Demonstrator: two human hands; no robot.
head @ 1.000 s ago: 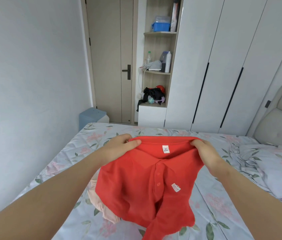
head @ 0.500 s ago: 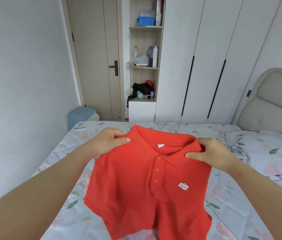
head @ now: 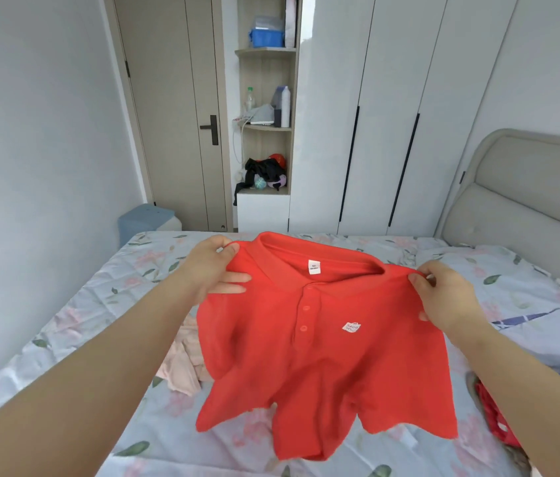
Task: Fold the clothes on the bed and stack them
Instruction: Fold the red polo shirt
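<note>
hands: left hand (head: 209, 270), right hand (head: 444, 297) pulled wider apart | red polo shirt (head: 323, 356): bunched → spread open between them

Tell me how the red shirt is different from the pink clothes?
The red polo shirt is bright; the pale pink crumpled garment is faint. The left hand and right hand hold the shirt up, spread out; the pink garment lies bunched on the floral bed. Neither is folded yet.

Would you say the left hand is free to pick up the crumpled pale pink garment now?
Probably not yet: the left hand grips the red polo shirt, which partly covers the pale pink garment.
</note>
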